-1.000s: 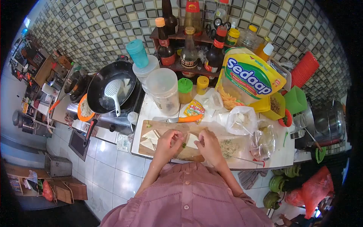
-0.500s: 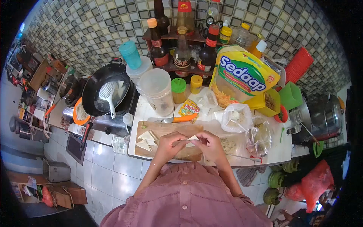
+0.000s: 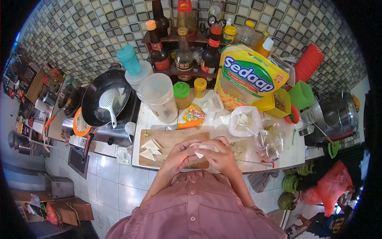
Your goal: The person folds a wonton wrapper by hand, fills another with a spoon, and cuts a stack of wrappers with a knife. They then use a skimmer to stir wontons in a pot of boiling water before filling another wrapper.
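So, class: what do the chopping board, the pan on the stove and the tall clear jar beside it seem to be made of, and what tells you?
Chopping board: probably wood, matt tan with faint grain.
Pan: likely metal, dark with a dull sheen; the coating cannot be told.
Jar: probably plastic, cloudy and see-through with a pale lid.

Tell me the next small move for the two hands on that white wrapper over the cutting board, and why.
Probably set the folded wrapper down with the finished triangles on the cutting board. The left hand and right hand both pinch it just above the board, and it already looks folded into a similar white shape; whether its edges are sealed cannot be made out.
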A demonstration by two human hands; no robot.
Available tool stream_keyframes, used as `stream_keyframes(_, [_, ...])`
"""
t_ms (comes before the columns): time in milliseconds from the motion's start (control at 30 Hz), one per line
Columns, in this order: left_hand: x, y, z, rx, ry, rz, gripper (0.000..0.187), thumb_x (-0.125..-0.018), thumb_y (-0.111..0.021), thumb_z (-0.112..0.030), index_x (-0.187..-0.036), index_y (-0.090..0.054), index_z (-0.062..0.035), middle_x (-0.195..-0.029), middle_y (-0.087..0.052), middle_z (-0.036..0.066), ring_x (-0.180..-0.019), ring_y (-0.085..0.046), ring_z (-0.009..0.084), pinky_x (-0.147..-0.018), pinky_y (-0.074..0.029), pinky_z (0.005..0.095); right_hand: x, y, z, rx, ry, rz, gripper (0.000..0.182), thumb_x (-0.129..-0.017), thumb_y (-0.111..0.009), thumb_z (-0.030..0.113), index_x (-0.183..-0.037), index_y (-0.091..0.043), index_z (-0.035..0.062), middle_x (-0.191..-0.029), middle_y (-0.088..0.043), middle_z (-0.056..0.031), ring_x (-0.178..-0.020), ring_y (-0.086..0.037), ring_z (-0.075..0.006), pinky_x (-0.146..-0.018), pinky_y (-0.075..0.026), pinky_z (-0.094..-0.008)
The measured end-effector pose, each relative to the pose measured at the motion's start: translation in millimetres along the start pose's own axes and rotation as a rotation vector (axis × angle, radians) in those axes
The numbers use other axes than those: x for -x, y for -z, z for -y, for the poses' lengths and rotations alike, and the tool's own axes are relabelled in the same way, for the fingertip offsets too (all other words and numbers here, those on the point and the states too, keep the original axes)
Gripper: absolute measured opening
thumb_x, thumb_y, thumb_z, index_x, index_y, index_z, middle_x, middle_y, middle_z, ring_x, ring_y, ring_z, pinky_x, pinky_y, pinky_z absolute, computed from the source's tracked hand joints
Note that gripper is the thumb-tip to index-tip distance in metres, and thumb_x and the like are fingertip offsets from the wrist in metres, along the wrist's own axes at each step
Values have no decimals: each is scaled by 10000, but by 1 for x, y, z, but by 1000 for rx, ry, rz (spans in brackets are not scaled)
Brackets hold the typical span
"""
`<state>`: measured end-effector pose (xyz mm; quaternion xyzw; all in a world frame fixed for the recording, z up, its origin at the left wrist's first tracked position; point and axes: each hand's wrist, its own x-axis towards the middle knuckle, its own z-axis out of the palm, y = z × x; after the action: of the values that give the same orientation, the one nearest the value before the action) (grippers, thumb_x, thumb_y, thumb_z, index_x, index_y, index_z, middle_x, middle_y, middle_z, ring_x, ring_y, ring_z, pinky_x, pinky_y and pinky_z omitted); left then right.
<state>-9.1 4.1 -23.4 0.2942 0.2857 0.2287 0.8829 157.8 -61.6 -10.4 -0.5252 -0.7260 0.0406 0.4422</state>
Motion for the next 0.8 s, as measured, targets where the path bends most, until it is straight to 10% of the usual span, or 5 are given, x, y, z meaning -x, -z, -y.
stream_keyframes(167, [-4, -4, -1, -19, -17, -7, 388, -842, -559, 10, -1219, -465, 15, -1154, -565, 121, -983, -593, 162, -837, -514, 253, 15, 35, 10, -18, -177, 56, 373, -663, -700, 79, -1027, -658, 149, -1086, -588, -68, -887, -525, -252, -798, -444, -348])
stream_keyframes(367, [-13, -3, 6, 220, -244, -128, 456, -807, -552, 89, -1240, -442, -2, -1178, -555, 118, -1009, -581, 153, -859, -504, 241, 106, 61, -18, 439, -582, -1010, 457, -784, -688, 187, -1114, -441, -11, -929, -494, -77, -812, -465, -200, -728, -390, -297])
stream_keyframes(500, [-18, 6, 7, 289, -378, -255, 418, -805, -543, 101, -1201, -466, -7, -1082, -582, 80, -1007, -572, 151, -891, -488, 243, 131, 66, -19, 634, -990, -1115, 387, -842, -633, 181, -1087, -401, -9, -890, -425, -43, -757, -409, -154, -722, -369, -275])
stream_keyframes(600, [-24, 25, 13, 291, -498, -319, 256, -842, -546, 36, -1087, -518, -34, -1041, -587, 61, -978, -579, 134, -858, -502, 242, 158, 62, -36, -269, -1085, -1070, 217, -888, -575, 207, -811, -459, 40, -697, -404, 22, -590, -366, -57, -514, -314, -212])
stream_keyframes(800, [-16, 16, 5, 305, -479, -276, 196, -882, -521, -31, -1075, -512, -60, -1018, -611, 54, -943, -609, 151, -811, -526, 246, 122, 55, -24, -328, -1019, -1044, 175, -908, -509, 129, -773, -511, 18, -606, -467, 3, -461, -359, -48, -400, -264, -198])
